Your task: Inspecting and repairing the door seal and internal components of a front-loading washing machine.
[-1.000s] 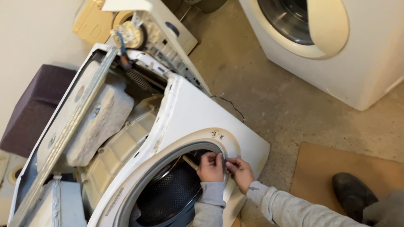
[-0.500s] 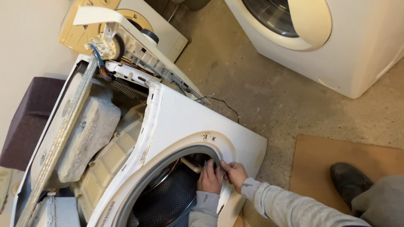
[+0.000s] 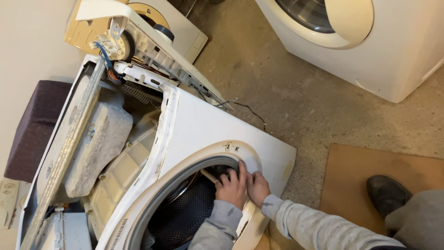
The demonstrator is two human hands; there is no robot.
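Observation:
A white washing machine with its top removed stands before me, its front panel [image 3: 208, 129] tilted forward. My left hand [image 3: 231, 186] and my right hand [image 3: 257, 186] sit side by side at the right rim of the round door opening [image 3: 185, 169]. Both press on the grey door seal [image 3: 221, 163] where it meets the panel, fingers curled over its edge. A thin spring-like wire band [image 3: 209, 176] shows just left of my left hand. The dark perforated drum [image 3: 180, 215] lies inside the opening. Whether either hand pinches the seal is hard to tell.
A concrete counterweight [image 3: 95, 148] and the plastic tub [image 3: 120, 176] are exposed inside the cabinet. The loosened control panel [image 3: 152, 51] hangs at the top with wires. A second washing machine [image 3: 370, 41] stands at the upper right. My shoe [image 3: 386, 194] rests on a cardboard sheet [image 3: 351, 176]. A purple stool [image 3: 34, 127] stands at the left.
The view has shifted downward and left across the frames. Both hands stay at the right rim of the door opening, sliding slightly along the seal.

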